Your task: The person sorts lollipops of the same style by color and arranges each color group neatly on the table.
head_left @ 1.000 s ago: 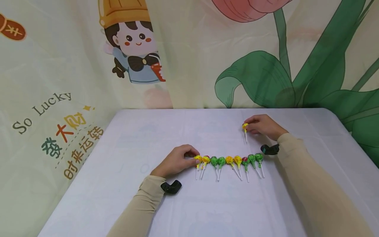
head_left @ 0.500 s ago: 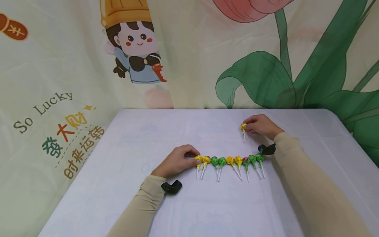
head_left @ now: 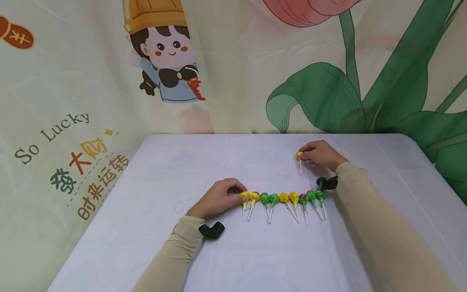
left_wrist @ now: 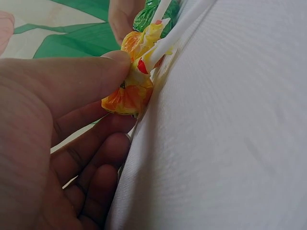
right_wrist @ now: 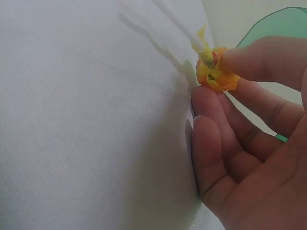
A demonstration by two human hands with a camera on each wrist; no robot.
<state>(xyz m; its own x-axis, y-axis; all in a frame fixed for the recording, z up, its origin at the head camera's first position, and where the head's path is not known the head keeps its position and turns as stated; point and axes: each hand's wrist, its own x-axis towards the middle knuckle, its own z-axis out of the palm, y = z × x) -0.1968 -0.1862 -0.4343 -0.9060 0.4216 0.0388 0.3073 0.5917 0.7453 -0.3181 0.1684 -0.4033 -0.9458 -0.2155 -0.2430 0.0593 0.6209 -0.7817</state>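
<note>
My left hand (head_left: 219,198) pinches the yellow-wrapped lollipop (left_wrist: 128,98) at the left end of a row, thumb on one side and fingers on the other. Beyond the row, toward the back right, my right hand (head_left: 322,155) holds another yellow lollipop (right_wrist: 217,72) by its candy head between thumb and fingers. Its white stick points toward me, close over the cloth. In the row lie a second yellow lollipop (head_left: 254,197), two green lollipops (head_left: 273,199), two more yellow lollipops (head_left: 293,197), a red-and-green lollipop (head_left: 303,198) and two green lollipops (head_left: 320,194) at the right end.
A white cloth covers the table (head_left: 284,255). Behind its far edge hangs a printed curtain (head_left: 233,81) with a cartoon figure and a large flower. Black wrist cameras (head_left: 211,230) sit on both sleeves.
My right hand has shifted slightly left with its lollipop. The left hand stays on the end lollipop, and the row lies as before.
</note>
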